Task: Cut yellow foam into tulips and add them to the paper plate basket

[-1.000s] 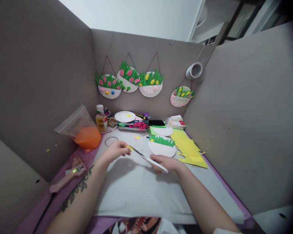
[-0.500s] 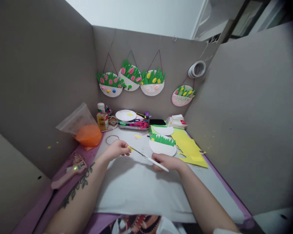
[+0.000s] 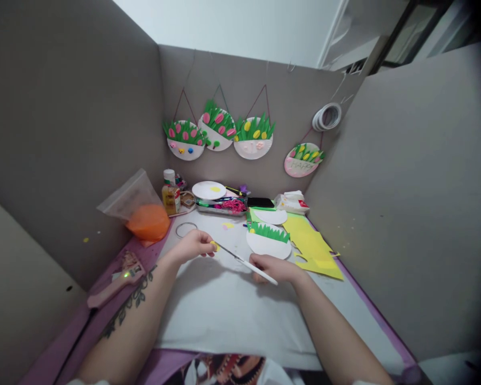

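My left hand (image 3: 198, 245) pinches a small piece of yellow paper (image 3: 215, 246) between thumb and fingers. White-handled scissors (image 3: 246, 263) are gripped in my right hand (image 3: 266, 266), their blades pointing left with the tips at the yellow paper. Whether the blades are cutting into it I cannot tell. Just beyond my right hand lies a white paper-plate piece (image 3: 269, 247) with a green paper grass strip (image 3: 269, 231) along its upper edge and a yellow bit at its left end. A cut yellow sheet (image 3: 318, 248) lies to the right.
A metal ring (image 3: 185, 230) and small paper scraps (image 3: 227, 226) lie past my left hand. At left are a pink glue gun (image 3: 118, 283) and a bag of orange material (image 3: 148, 222). A bottle (image 3: 170, 198), a supply tray (image 3: 220, 209) and a phone (image 3: 260, 202) line the back, below hanging plate baskets (image 3: 253, 144).
The view has shifted slightly, so the surroundings sit a little further right and lower. Both hands keep nearly the same pose, with the scissors still at the yellow paper.
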Available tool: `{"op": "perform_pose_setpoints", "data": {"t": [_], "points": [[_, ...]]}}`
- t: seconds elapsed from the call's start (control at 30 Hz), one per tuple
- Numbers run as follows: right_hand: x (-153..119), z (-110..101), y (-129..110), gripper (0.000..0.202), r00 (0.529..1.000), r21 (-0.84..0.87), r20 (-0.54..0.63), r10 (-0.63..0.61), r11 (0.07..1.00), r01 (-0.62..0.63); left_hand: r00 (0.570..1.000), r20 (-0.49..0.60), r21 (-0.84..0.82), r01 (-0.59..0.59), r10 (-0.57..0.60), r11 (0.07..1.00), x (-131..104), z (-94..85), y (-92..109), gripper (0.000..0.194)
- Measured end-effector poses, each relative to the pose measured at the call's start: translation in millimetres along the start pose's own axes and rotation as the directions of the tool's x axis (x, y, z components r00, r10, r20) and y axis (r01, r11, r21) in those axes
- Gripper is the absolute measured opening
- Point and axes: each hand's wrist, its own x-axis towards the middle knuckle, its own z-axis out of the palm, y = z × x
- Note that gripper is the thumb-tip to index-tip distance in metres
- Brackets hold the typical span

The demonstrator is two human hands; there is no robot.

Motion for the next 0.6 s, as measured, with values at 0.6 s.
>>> {"op": "perform_pose_setpoints", "data": {"t": [0.6], "points": [[1.2,1.2,-0.7,0.018,0.998,0.093,0.059,-0.009,0.996,0.004,1.0,0.004,-0.006,0.012,-0.012,1.0,-0.6,1.0,0.5,0.021]]}}
